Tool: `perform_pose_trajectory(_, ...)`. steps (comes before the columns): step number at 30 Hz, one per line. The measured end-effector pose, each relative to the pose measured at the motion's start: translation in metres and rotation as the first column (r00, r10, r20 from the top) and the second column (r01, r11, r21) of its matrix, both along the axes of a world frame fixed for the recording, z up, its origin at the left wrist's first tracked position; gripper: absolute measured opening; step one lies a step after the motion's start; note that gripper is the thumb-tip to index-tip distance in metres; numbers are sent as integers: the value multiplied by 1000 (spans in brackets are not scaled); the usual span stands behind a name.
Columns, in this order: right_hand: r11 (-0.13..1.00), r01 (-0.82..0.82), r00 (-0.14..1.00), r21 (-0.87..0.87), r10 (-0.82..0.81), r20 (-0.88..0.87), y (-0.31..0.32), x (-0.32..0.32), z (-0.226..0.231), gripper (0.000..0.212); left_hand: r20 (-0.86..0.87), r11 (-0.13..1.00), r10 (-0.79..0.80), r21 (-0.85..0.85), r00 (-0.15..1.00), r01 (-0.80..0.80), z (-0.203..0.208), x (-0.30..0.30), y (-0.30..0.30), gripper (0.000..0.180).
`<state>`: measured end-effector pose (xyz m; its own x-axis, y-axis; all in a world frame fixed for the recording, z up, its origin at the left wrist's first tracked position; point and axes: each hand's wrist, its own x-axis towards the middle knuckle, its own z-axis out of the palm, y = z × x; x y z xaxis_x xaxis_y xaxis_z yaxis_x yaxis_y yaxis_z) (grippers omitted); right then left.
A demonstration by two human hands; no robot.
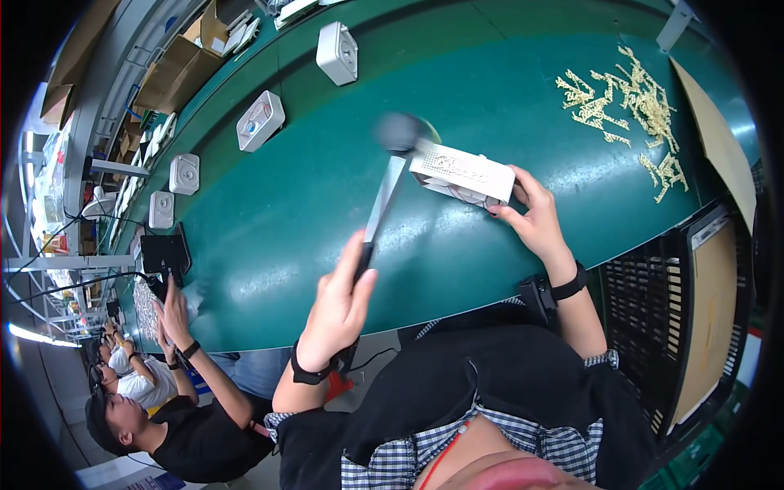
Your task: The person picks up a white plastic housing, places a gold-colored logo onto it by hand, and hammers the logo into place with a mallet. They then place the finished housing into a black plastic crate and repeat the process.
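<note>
My left hand [336,306] is wrapped around the black grip of a mallet [384,198] with a flat metal shaft. Its dark round head is blurred and lies against or just over the far-left end of a white speaker-like housing [469,170]; I cannot tell whether they touch. My right hand [535,214] grips the housing's right end between thumb and fingers. The housing has a perforated face with pale raised lettering, and its near side is open, with thin wires showing. Something yellowish, partly hidden, shows behind the mallet head.
Pale yellow lettering pieces [645,102] lie scattered at the far right of the green bench [318,220]. Several white housings [338,54] stand along its far and left side. A co-worker [180,425] works at left. Black crates [653,318] stand at right, beside a cardboard sheet [719,122].
</note>
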<state>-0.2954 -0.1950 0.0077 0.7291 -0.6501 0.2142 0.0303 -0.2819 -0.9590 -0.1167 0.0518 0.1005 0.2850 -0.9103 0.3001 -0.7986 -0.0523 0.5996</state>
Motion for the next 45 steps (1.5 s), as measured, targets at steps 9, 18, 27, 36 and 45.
perform_pose_trajectory(9, 1000, 9, 1000, 5, -9, -6, 2, -1, 2, 55, -360, 994, 108, 16, 927, -110, 12, -27, 2, 49)
perform_pose_trajectory(18, 999, 32, 999, -37, -33, -38, 1, 1, -1, 57, -429, 988, 60, 156, 901, 8, 20, -31, -7, 49)
perform_pose_trajectory(27, 991, 14, 999, -132, -19, -39, -4, -2, -2, 52, -601, 974, 163, 225, 782, -29, -4, -31, -4, 50)
perform_pose_trajectory(36, 782, 453, 859, -428, -511, -25, -16, -205, 93, 34, -78, 953, 301, -11, 951, -302, -69, 39, -7, 47)
perform_pose_trajectory(45, 603, 190, 417, -775, -764, -492, -68, -441, 115, 32, -238, 900, 416, 244, 878, -360, -106, 64, -20, 47)
